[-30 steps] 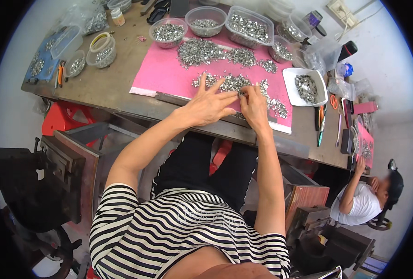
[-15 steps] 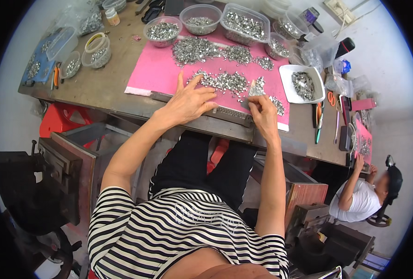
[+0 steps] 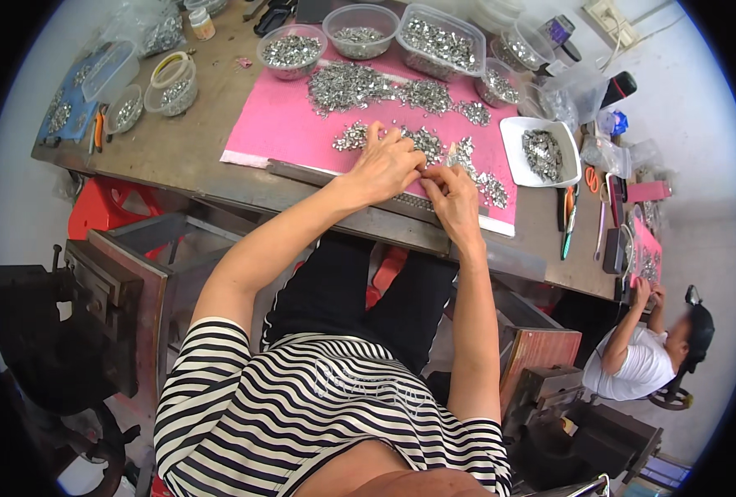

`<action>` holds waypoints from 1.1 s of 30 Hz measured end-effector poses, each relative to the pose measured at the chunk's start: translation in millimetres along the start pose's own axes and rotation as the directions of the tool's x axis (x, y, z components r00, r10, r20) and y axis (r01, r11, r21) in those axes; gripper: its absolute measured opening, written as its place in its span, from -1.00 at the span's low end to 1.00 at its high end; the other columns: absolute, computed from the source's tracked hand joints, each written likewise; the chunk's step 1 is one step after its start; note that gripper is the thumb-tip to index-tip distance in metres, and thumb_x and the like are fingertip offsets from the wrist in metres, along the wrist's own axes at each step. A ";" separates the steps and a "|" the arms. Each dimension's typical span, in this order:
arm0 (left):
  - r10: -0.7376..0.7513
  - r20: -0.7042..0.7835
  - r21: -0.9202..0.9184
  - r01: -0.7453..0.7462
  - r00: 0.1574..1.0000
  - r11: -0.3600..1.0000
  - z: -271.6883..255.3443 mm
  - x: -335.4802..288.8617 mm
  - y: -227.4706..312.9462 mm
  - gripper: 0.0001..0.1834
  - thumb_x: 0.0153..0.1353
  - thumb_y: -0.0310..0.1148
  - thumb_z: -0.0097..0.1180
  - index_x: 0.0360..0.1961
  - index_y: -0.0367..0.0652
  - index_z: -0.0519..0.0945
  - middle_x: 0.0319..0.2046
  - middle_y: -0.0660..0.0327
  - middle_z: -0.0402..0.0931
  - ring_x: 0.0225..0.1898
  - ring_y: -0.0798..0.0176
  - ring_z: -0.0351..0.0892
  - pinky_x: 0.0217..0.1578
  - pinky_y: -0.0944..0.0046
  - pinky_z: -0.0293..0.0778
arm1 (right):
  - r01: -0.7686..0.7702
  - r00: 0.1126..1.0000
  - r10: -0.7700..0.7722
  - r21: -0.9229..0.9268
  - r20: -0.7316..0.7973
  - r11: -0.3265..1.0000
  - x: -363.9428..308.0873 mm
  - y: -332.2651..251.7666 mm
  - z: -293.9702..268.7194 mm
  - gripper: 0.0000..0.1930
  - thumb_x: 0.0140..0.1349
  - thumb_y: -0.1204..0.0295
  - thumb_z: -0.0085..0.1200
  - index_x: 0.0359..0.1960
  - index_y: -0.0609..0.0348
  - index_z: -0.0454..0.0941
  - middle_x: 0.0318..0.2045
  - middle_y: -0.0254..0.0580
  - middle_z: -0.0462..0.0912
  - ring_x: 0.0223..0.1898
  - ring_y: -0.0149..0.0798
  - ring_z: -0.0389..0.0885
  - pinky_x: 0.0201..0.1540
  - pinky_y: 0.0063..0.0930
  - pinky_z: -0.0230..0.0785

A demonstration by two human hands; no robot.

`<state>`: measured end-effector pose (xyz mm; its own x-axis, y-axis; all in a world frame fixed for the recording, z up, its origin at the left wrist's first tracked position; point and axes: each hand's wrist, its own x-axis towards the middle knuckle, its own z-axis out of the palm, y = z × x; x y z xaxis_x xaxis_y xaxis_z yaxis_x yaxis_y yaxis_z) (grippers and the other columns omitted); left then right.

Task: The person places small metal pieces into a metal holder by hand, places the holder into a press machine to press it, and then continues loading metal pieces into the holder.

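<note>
My left hand (image 3: pixel 384 168) is over the near piles, its fingers bent and closed toward my right hand. My right hand (image 3: pixel 455 201) is pinched close beside it, above a long dark metal bar (image 3: pixel 302 172) on the near edge of the pink cloth (image 3: pixel 256 124). Whatever sits between either hand's fingertips is too small or hidden to make out. Small silvery metal pieces (image 3: pixel 492 190) lie in loose piles around my hands. A broader heap of metal pieces (image 3: pixel 347 87) spreads beyond them.
Clear plastic tubs (image 3: pixel 290 66) of similar pieces line the far side. On the right are a white square tray (image 3: pixel 513 137), pliers (image 3: pixel 568 232) and orange-handled scissors (image 3: pixel 591 179). More tubs and orange pliers (image 3: pixel 99 131) lie left. Another person (image 3: pixel 633 356) works at far right.
My left hand has moved right, from spread fingers over the cloth to bent fingers beside my right hand. The right hand has shifted slightly left. The other person's hands have come together.
</note>
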<state>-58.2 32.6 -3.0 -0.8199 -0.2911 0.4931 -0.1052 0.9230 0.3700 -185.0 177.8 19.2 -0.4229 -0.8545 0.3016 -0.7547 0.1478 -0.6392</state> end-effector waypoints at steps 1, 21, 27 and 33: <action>-0.003 0.000 0.002 0.003 1.000 1.000 0.7 1.3 0.2 -0.88 0.18 -0.28 0.30 -0.28 0.00 0.70 -0.31 0.29 0.58 -0.05 0.15 0.48 0.20 -0.25 0.10 | 0.007 1.000 -0.007 -0.025 -0.009 1.000 0.7 1.2 0.9 -0.85 0.16 0.50 0.33 -0.23 0.18 0.69 -0.38 -0.08 0.59 -0.43 -0.10 0.62 -0.34 -0.26 0.45; 0.049 -0.098 -0.079 -0.057 0.994 0.995 -36.1 -50.5 10.3 -0.82 0.11 -0.31 0.31 -0.29 -0.08 0.60 -0.33 0.29 0.50 -0.10 0.18 0.49 0.21 -0.10 0.17 | 0.132 0.984 -0.125 0.042 -0.130 0.990 -28.7 -30.5 28.5 -0.91 0.17 0.55 0.29 -0.29 0.19 0.66 -0.32 -0.20 0.64 -0.22 -0.09 0.59 -0.13 -0.22 0.32; 0.004 -0.093 -0.174 -0.021 0.996 0.984 -34.4 -57.9 10.0 -0.79 0.13 -0.32 0.31 -0.24 -0.10 0.60 -0.29 0.25 0.51 -0.10 0.14 0.49 0.21 -0.09 0.18 | 0.162 0.977 -0.152 0.058 -0.152 0.985 -32.2 -33.6 28.4 -0.88 0.16 0.56 0.29 -0.26 0.17 0.68 -0.30 -0.20 0.65 -0.21 -0.09 0.59 -0.11 -0.24 0.35; 0.002 -0.146 -0.224 -0.035 0.989 0.974 -33.8 -61.5 9.4 -0.84 0.18 -0.41 0.27 -0.23 -0.14 0.59 -0.30 0.21 0.50 -0.15 0.10 0.49 0.09 0.03 0.27 | 0.157 0.979 -0.148 0.057 -0.143 0.986 -31.5 -33.8 22.3 -0.88 0.22 0.61 0.22 -0.21 0.25 0.69 -0.30 -0.13 0.67 -0.24 -0.13 0.63 -0.12 -0.30 0.43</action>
<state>10.3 50.8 -3.3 -0.7288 -0.3233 0.6036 0.0522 0.8527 0.5198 -135.0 188.6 15.6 -0.3738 -0.7870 0.4908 -0.7818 -0.0174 -0.6233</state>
